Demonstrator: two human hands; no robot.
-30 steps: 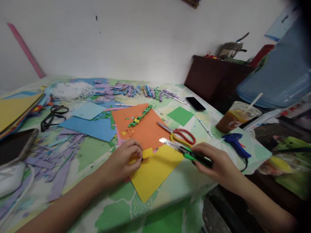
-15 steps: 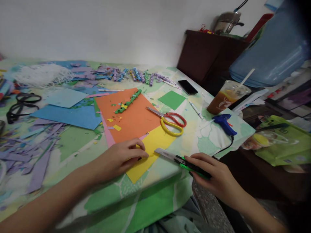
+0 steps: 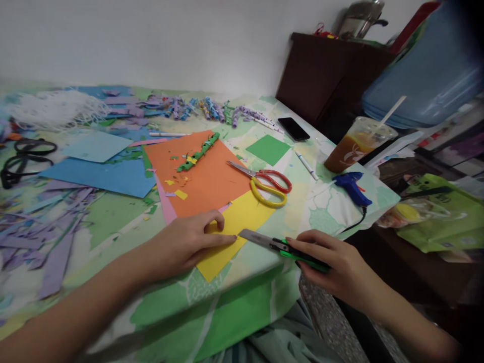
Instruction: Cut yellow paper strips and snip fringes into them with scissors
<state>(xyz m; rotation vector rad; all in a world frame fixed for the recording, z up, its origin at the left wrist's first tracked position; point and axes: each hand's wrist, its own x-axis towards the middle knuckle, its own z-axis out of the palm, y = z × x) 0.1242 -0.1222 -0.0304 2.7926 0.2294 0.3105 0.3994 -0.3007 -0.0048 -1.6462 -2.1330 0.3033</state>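
Observation:
My right hand (image 3: 335,262) is wrapped round a black and green utility knife (image 3: 298,253), its long blade slid out and pointing left. The blade tip hovers at the right edge of a sheet of yellow paper (image 3: 249,214). My left hand (image 3: 192,239) rests on that sheet, one finger stretched out to the blade tip and another curled; whether the finger touches the blade I cannot tell. Scissors (image 3: 270,187) with one red and one yellow handle lie just beyond. On orange paper (image 3: 223,186) sits a green notched paper strip (image 3: 200,153), with small yellow scraps about it.
A green paper square (image 3: 268,149), a pen (image 3: 307,165), a phone (image 3: 294,129), a cup of drink (image 3: 355,146) and a blue glue gun (image 3: 353,188) are to the right. Purple paper strips (image 3: 60,259), blue paper (image 3: 102,175) and glasses (image 3: 28,156) lie left.
A finger of my left hand has stretched out to the right, towards the blade tip. The knife stays in my right hand, nearly in place. The view has shifted slightly.

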